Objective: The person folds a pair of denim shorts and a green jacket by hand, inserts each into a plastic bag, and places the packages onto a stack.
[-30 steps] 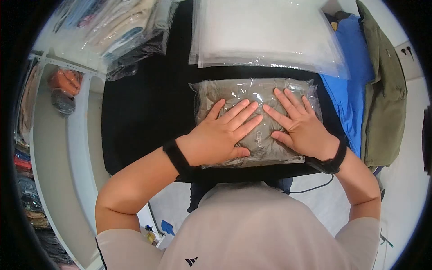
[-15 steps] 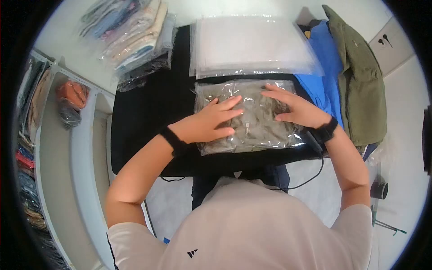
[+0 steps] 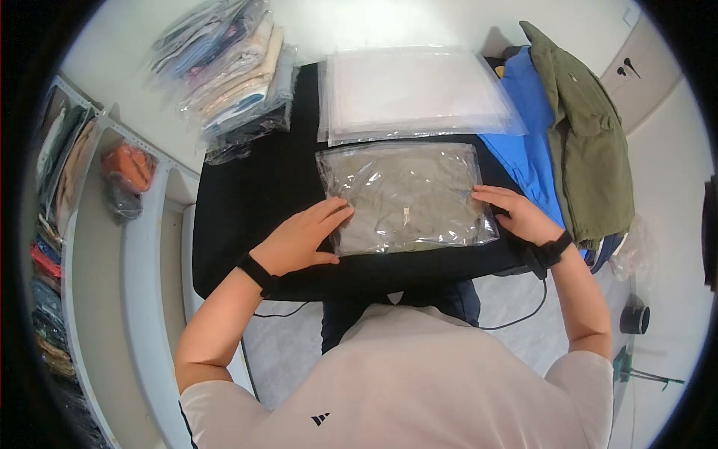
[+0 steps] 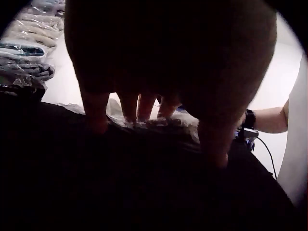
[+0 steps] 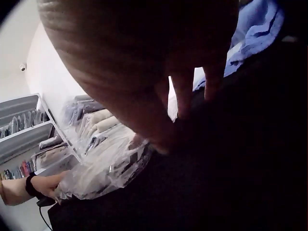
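Observation:
A folded olive-khaki garment in a clear plastic bag [image 3: 404, 198] lies flat on the black table [image 3: 247, 194], a small pale zipper pull showing near its middle. My left hand [image 3: 299, 236] is at the bag's left edge, fingertips on the plastic and thumb by the near corner. At the right edge, my right hand [image 3: 521, 215] touches the bag with its fingers extended, the thumb a little apart from them. The left wrist view shows the left hand [image 4: 163, 62] dark from behind, fingers pointing down. In the right wrist view the bag [image 5: 106, 168] bulges beside the right hand [image 5: 144, 62].
A stack of clear empty bags [image 3: 411, 90] lies behind the package. Bagged folded clothes [image 3: 239, 82] are piled at the back left. Blue cloth [image 3: 527, 127] and an olive garment [image 3: 591, 150] hang over the right side. A shelf [image 3: 142, 284] stands at the left; a cable [image 3: 523, 318] hangs below the table.
Both hands were spread flat on top of the bag; they have slid apart to its left and right edges. The bag's surface now looks flatter, and the head view has shifted.

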Demonstrator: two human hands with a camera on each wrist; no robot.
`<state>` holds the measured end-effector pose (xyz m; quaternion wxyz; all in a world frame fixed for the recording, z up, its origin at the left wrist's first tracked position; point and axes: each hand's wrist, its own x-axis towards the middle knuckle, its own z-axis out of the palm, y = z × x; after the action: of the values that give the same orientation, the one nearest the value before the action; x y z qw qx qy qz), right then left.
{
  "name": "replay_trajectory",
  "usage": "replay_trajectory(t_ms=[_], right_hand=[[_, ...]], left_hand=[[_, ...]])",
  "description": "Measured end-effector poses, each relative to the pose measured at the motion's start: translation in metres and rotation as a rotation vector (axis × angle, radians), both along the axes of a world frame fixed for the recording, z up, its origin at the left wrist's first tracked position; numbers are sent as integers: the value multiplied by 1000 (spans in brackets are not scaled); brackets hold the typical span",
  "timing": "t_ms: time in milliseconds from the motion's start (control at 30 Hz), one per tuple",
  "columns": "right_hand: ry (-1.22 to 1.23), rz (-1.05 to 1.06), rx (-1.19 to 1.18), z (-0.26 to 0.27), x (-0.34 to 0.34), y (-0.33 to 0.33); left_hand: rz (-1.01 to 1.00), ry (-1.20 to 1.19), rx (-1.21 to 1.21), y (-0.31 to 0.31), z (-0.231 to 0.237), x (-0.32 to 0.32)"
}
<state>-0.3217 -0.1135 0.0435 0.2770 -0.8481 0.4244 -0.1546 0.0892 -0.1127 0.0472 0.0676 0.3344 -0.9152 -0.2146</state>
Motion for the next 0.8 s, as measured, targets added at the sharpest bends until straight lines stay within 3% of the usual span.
replay_trajectory(t_ms=[100,167,200,333,433,467,533,567,667,700,800], right_hand=[[-9,-16,4,0,2,-1],[-17,-21,10,-1,3,-1],[-40,-37,-3,-3,1,-1],[-162,-105,93,-10,-2,-4],[-278,-167,186,-3,-14,-9],[-278,-168,180,3,-13,-11],[-508,-85,94,16,-10,-13],[-692,-244,393,10,-15,-9],[-774,-63,519,-41,-37,-27],[-691,-150,505,-23,-12,-18],[-715,-104,485,-5,30,-16]], left_hand=[[51,-70,-43,-1,-6,-3],[17,-21,-250,-5,-13,-1],[27,-25,-236,-5,-16,0],[107,173,-242,-10,-16,-3],[188,214,-142,-12,8,-5],[271,366,-47,-9,22,-7],[431,666,150,-5,40,-10],[483,742,225,-8,40,-9],[561,820,374,-25,25,2],[553,822,362,-27,24,3],[591,899,415,-31,9,6]])
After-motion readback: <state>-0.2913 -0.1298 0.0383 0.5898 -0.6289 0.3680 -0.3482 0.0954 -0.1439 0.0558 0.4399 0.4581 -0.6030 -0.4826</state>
